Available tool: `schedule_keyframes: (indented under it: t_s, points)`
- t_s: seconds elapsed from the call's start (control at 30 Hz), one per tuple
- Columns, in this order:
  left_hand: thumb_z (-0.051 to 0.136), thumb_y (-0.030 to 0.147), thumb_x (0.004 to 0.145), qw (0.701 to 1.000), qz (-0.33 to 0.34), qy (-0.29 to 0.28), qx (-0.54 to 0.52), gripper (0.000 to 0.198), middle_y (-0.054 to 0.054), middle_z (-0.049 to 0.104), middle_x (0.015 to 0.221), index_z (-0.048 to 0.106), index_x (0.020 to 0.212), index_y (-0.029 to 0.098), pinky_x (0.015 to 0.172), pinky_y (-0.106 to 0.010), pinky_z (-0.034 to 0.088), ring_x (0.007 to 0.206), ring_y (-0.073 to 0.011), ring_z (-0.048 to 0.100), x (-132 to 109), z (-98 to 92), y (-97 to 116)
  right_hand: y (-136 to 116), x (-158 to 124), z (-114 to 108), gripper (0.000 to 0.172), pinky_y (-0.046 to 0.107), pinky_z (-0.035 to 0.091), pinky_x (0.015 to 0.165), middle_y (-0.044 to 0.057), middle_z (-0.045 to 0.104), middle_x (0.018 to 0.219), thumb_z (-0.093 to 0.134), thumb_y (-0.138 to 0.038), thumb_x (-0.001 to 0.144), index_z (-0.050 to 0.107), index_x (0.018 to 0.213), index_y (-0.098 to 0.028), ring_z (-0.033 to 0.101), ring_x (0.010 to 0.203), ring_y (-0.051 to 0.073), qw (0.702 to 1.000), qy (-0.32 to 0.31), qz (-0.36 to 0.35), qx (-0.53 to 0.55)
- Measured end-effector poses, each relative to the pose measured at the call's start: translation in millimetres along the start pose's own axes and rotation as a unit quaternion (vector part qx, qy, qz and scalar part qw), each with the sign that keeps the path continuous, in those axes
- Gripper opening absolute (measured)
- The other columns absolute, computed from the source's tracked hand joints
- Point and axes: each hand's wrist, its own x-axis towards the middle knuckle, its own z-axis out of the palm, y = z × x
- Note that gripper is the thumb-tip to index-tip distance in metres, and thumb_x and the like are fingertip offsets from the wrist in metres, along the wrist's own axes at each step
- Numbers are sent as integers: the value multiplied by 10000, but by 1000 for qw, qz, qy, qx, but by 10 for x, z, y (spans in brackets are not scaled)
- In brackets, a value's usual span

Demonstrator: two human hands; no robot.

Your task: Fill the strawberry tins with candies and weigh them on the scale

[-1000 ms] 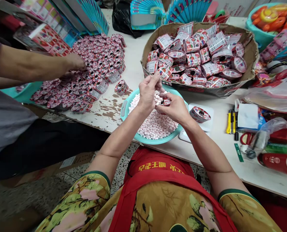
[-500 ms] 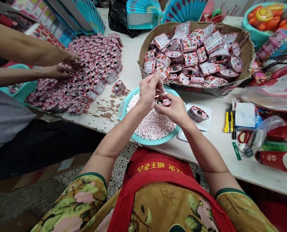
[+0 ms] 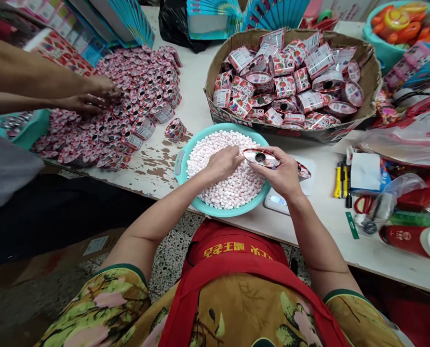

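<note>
My right hand (image 3: 286, 172) grips an oval strawberry-print candy container (image 3: 260, 157), its dark round hole facing up, over the right side of a turquoise basin (image 3: 179, 166). Small pale pink candies (image 3: 233, 190) fill the basin. Down on their surface rests my left hand (image 3: 222, 163), fingers curled together and fingertips pointing toward the held container; what lies in them is hidden. Partly behind my right hand, a second oval container (image 3: 303, 171) is on a white digital scale (image 3: 277, 201) beside the basin.
A cardboard box (image 3: 370, 99) of similar containers stands behind the basin. To the left, a co-worker's hands (image 3: 92, 96) touch a large pile of containers (image 3: 142, 82); one container (image 3: 175, 130) sits apart. Cutters (image 3: 340, 180), scissors (image 3: 364, 205) and a red cup (image 3: 405, 236) lie right.
My left hand has dropped from above the container to the candies. My right hand has shifted right with the container, away from the left hand.
</note>
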Motion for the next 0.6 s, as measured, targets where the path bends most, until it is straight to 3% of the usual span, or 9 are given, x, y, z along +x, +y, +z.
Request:
schedule_keyframes:
  t_s: [0.1,0.17,0.23,0.33,0.4,0.47,0.6]
  points:
    - [550,418,962,997,-55,23,-51,250,-59,615,764,540,809,221,729,-335,434,801,-256,618,42,-23,-17,20,-2,4,414,418,534,977,50,760,1119,810,-391,738,736,1109,-223,695,1028,233,1000,9,5,-9]
    - [603,460,938,967,-112,96,-207,356,-2,494,609,469,709,224,610,-280,398,634,-186,543,87,-125,-48,1,-3,5,415,417,537,968,48,762,1110,811,-374,732,736,1110,-220,697,1016,233,1000,13,10,-8]
    - [618,523,932,880,-156,141,-425,440,41,395,544,423,677,223,486,-234,320,487,-114,407,100,-287,-29,-43,-5,25,411,416,534,972,45,764,1097,810,-358,728,736,1105,-215,701,1006,232,1000,8,9,-12]
    - [525,541,990,702,-181,138,-675,467,68,312,516,399,676,219,379,-203,197,395,-58,252,51,-549,171,-133,5,118,376,408,528,981,41,766,1100,789,-337,743,734,1096,-220,703,1015,233,999,-22,-2,-25]
    - [440,569,1023,637,-167,151,-738,489,58,328,527,414,686,215,352,-200,191,388,-51,260,12,-644,377,-187,22,220,351,402,527,971,43,767,1099,777,-330,752,732,1083,-224,703,1023,239,998,-48,-9,-37]
    - [424,636,1013,638,-144,187,-733,526,42,381,546,448,702,213,350,-204,242,399,-54,316,-4,-634,567,-220,43,327,340,399,527,957,48,765,1092,768,-319,756,730,1080,-224,702,1022,246,997,-59,-13,-53]
    - [539,624,982,701,-104,240,-664,477,34,449,558,526,734,217,417,-219,358,448,-74,406,11,-467,748,-227,68,460,310,389,528,918,53,763,1056,746,-296,767,727,1066,-220,694,1000,248,996,-47,-11,-80]
